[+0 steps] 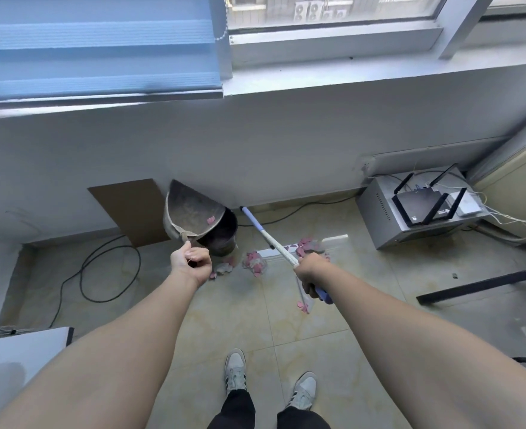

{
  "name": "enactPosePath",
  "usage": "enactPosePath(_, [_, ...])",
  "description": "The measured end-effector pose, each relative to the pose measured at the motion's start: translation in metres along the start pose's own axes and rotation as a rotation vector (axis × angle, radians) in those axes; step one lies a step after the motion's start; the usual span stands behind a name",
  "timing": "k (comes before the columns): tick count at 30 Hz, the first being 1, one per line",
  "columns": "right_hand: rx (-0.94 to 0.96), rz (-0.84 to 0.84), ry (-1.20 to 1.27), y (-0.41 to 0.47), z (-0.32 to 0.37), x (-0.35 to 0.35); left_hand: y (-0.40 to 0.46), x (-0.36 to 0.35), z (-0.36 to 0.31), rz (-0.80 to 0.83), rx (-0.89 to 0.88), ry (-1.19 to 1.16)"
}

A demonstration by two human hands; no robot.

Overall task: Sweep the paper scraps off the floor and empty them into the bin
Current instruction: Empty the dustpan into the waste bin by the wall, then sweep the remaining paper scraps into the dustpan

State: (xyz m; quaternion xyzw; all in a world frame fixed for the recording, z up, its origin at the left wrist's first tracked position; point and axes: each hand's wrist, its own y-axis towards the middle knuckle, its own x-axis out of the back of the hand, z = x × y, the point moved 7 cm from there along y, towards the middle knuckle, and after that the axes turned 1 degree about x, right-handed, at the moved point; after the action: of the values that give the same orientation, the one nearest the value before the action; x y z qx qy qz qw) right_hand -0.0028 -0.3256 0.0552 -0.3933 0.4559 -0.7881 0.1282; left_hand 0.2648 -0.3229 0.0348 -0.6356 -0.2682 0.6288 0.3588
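**Head view: dustpan tipped over the bin, broom in the other hand**

Head camera looks down on a tiled floor [286, 335] beneath a window wall. At about 2 o'clock from the person's shoes a grey metal box [388, 218] sits on the floor against the wall, with a black router [422, 205] on top of it. At 10 o'clock a brown cardboard sheet [128, 209] leans on the wall, and a black cable [100, 274] loops over the tiles in front of it.

At 12 o'clock, by the wall, stands the dark round bin [224, 235]. The dustpan [190, 212] is held tilted over the bin's rim, its inside facing the camera, and a few pink scraps lie in it close to the bin's mouth. The left hand [192, 263] has its grip curled tight round the dustpan's handle.

The broom [271, 238] runs slantwise from the wall at 12 o'clock down to the right hand [309, 270], whose grip is wrapped round the shaft near its blue end.

Pink paper scraps [254, 261] lie scattered on the floor between the two hands and just beyond the right hand, with a few more at 1 o'clock below that hand.
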Motion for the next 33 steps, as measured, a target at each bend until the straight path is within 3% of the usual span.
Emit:
enactPosePath(3, [-0.058, 0.046, 0.124, -0.007, -0.007, 0.0, -0.01, 0.003, 0.0, 0.022, -0.014, -0.017])
enactPosePath(11, [-0.125, 0.118, 0.171, -0.005, -0.035, -0.005, -0.032, 0.029, 0.019, 0.052, -0.028, 0.027])
enactPosePath(20, [-0.112, 0.155, -0.036, -0.014, -0.074, -0.01, -0.065, 0.079, 0.056, 0.143, -0.074, 0.027])
enactPosePath(33, [-0.177, 0.306, -0.272, -0.039, -0.084, -0.048, -0.081, 0.136, 0.069, 0.09, -0.066, -0.046])
